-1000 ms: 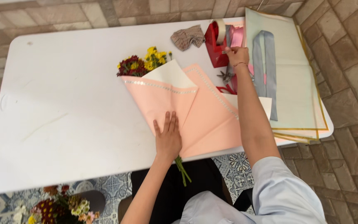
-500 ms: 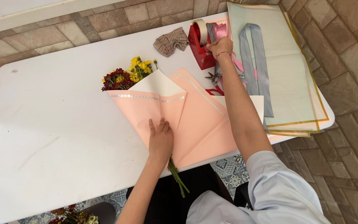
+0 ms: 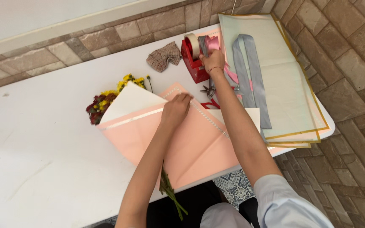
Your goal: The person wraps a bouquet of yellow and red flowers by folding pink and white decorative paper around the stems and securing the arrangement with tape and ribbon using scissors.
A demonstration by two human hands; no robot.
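Left hand (image 3: 176,110) presses flat on pink wrapping paper (image 3: 191,147); right hand (image 3: 212,61) grips tape at red plastic dispenser (image 3: 193,63) just beyond it

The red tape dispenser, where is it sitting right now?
In the head view, the red tape dispenser stands at the far side of the white table, between the checked fabric bow and the right hand touching it.

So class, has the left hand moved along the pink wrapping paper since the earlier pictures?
Yes. The left hand has slid from near the stems up the pink wrapping paper to its top fold.
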